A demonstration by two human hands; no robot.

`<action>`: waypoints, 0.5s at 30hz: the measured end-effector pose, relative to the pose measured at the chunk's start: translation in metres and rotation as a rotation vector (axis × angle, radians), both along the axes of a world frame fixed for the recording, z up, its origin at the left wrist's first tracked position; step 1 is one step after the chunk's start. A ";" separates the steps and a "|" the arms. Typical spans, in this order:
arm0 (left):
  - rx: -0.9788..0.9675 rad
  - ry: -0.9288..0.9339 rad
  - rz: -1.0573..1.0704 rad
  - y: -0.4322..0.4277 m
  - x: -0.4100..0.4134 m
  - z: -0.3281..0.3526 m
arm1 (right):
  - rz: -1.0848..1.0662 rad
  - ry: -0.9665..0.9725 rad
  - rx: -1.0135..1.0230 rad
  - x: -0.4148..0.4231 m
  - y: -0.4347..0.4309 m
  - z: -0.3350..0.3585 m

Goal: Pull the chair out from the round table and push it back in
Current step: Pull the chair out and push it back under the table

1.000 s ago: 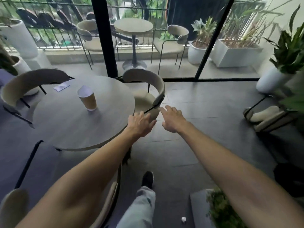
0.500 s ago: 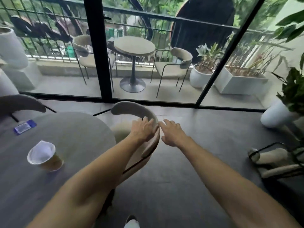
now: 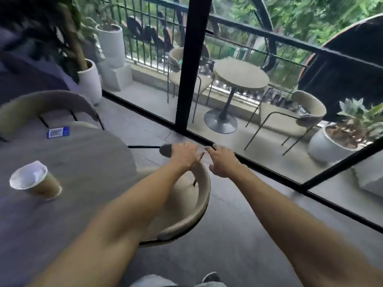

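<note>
1. My left hand (image 3: 185,155) lay fingers spread over the far curve of the chair (image 3: 199,195) backrest, to steer it; whether it gripped, I couldn't tell.
2. My right hand (image 3: 221,160) hovered loosely open just right of it, holding nothing.
3. The chair sat tucked against the round table (image 3: 83,162) at its right edge.
4. Bare floor (image 3: 238,235) lay near and right, room to pull.
5. The paper cup (image 3: 35,182) stood well left.

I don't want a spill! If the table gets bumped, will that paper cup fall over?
Probably easily. The paper cup looks thin and tall for its base, so it likely weighs little and tips or slides. It stands free on the round table, nothing steadying it. How full it is cannot be told.
</note>
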State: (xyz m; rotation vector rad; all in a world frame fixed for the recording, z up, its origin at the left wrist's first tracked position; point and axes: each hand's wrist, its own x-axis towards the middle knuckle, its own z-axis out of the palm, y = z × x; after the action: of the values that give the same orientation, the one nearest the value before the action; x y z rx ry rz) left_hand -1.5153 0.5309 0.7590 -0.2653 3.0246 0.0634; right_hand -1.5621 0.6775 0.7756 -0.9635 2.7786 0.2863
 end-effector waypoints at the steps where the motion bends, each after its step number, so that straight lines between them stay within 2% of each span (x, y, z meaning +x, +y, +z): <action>1: 0.011 -0.010 0.054 0.004 -0.005 0.000 | 0.054 -0.007 -0.002 -0.012 0.000 -0.001; 9: 0.064 -0.080 0.382 0.012 -0.034 -0.015 | 0.399 -0.043 -0.001 -0.085 -0.015 -0.007; 15: 0.057 -0.089 0.550 0.000 -0.060 -0.020 | 0.558 -0.073 0.048 -0.129 -0.044 -0.013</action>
State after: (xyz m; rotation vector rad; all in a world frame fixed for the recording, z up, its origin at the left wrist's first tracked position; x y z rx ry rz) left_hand -1.5748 0.5310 0.7392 -1.0502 2.7615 0.1731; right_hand -1.6906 0.6335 0.7628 -1.6827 2.3712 0.3791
